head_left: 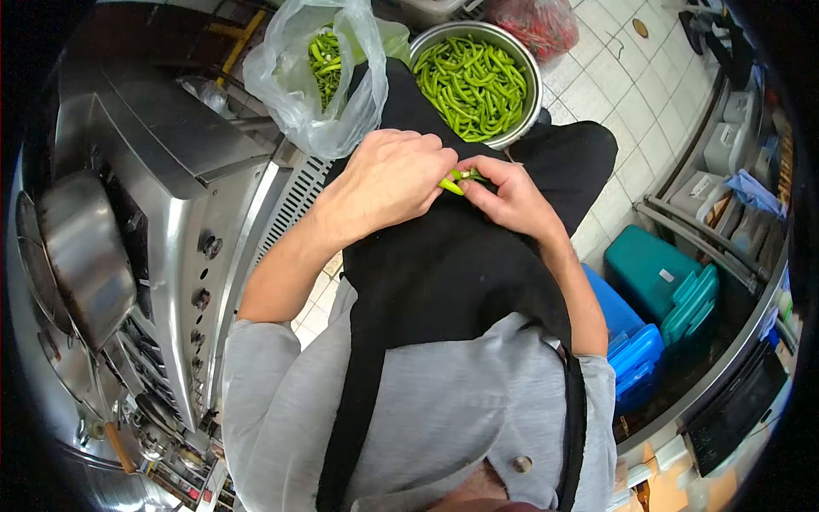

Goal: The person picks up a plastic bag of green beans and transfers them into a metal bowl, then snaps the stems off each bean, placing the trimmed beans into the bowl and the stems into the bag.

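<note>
Over the black apron on my lap, my left hand and my right hand meet with fingers closed on a green chili pepper. A pale spot and a darker green bit show between the fingertips; the fingers hide the rest of it. Just beyond my hands stands a round steel bowl filled with whole green chili peppers. To its left, an open clear plastic bag holds small green pieces, perhaps stems or peppers.
A steel stove with knobs and a large pot is on my left. Behind the bowl sits a bag of red peppers on the tiled floor. Green and blue bins stand under a shelf at right.
</note>
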Demonstrator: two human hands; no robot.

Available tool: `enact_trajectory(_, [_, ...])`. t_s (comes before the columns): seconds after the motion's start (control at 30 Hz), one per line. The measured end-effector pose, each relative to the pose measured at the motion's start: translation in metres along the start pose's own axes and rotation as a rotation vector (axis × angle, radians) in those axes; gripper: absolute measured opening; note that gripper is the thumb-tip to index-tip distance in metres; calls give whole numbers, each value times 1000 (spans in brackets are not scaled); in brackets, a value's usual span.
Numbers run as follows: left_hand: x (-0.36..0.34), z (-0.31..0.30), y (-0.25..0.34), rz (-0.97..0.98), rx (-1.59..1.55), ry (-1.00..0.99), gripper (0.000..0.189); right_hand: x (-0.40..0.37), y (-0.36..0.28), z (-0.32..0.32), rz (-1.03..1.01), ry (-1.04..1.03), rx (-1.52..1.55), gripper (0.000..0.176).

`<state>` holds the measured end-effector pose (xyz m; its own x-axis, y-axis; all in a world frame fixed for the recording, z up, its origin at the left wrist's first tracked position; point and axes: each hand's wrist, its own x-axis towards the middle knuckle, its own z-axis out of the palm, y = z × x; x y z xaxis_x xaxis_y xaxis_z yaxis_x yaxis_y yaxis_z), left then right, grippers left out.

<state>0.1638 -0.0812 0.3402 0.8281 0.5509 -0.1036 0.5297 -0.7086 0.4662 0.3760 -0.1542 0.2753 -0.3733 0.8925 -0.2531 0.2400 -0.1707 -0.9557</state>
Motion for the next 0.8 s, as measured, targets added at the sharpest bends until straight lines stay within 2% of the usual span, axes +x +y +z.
enact_trajectory(0.17, [15,-3,-15,52,-81,-111,19,-10,1,-6,-99,16,-17,21])
enact_trajectory(0.27, [24,6,-38,106,-616,-294,22,-17,-3,-9,-39,1,122,20])
enact_trajectory(0.37, [27,13,-40,76,-778,-388,19,-25,-7,-13,10,-26,248,19])
enact_trajectory(0.4, [27,16,-39,76,-778,-389,19,-29,-6,-13,97,-47,355,20])
enact_trajectory(0.43, [28,19,-38,35,-946,-436,20,-31,-5,-13,184,-69,462,20])
enact_trajectory(0.47, [28,22,-38,-8,-1113,-481,22,-33,-4,-11,180,-70,462,20])
enact_trajectory(0.5, [27,29,-37,-9,-1109,-480,22,-35,-3,-9,140,-50,578,20])
enact_trajectory(0.57, [26,46,-35,-207,-1523,-262,26,-33,-5,-7,96,-27,693,20])
enact_trajectory(0.6, [33,51,-30,-142,-1754,-56,30,-29,-8,-5,31,31,677,20])
enact_trajectory(0.63, [37,52,-26,-238,-1949,116,32,-26,-10,-4,-34,93,661,20])
enact_trajectory(0.7, [49,55,-16,-293,-2116,383,33,-20,0,-8,-13,228,606,22])
enact_trajectory(0.77, [53,56,-9,-295,-2099,410,33,-16,6,-12,71,347,624,23])
enact_trajectory(0.8, [55,58,-5,-303,-2085,445,32,-17,7,-16,51,321,613,24])
